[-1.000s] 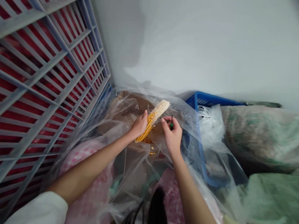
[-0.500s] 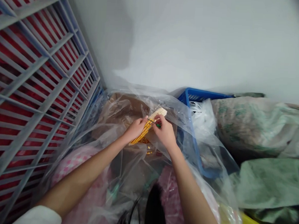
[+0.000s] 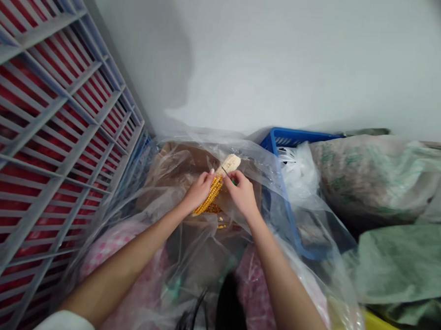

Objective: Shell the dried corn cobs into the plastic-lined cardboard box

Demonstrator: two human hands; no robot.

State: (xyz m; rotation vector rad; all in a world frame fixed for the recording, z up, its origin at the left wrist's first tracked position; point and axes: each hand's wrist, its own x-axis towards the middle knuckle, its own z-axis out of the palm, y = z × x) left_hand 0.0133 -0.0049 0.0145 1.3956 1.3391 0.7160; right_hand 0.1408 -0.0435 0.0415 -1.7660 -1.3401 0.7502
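A corn cob slants up and away from me, yellow kernels on its lower part and a bare whitish top. My left hand is closed around its left side, thumb near the edge of the kernels. In my right hand is a thin dark pointed tool with a green end, pinched in the fingers. Its shaft lies across the cob where kernels meet bare core; the palm hides part of it. Loose kernels lie below the cob in a plastic-lined cardboard box.
A tall slatted crate with red contents rises on the left. On the right are a blue basket with white plastic bags, a full woven sack and green cloth-like material. A wall stands behind. Clear sheeting covers my lap.
The cob's bare top has shifted slightly left and shows more of its face. My right hand and the tool have moved a little left along with it. The view has tilted slightly.
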